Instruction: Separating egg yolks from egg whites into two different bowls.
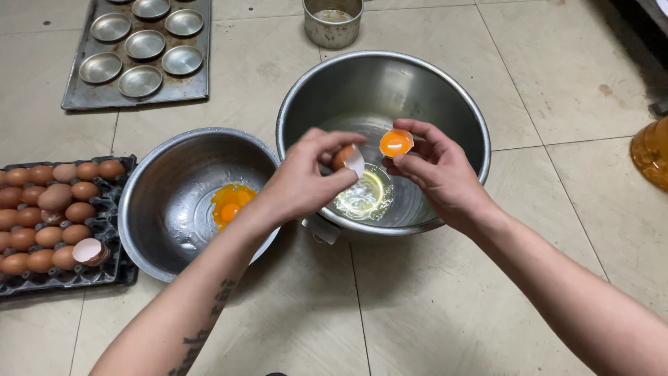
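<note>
Egg halves held apart over the large steel bowl

Head view: the left hand [306,177] pinches an empty shell half [348,159]; the right hand [435,170] cradles the yolk-filled shell half [396,143]. Egg white [365,195] lies in the large bowl [459,111], yolks [231,203] in the smaller bowl [163,209]; many eggs [49,209] remain in the tray.

Bare forearms, no sleeves; dark tattoo lettering on left forearm [209,327].

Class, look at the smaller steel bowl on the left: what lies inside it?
Inside the smaller bowl lie egg yolks in a little clear white. The left hand covers its right rim, hiding anything there.
</note>
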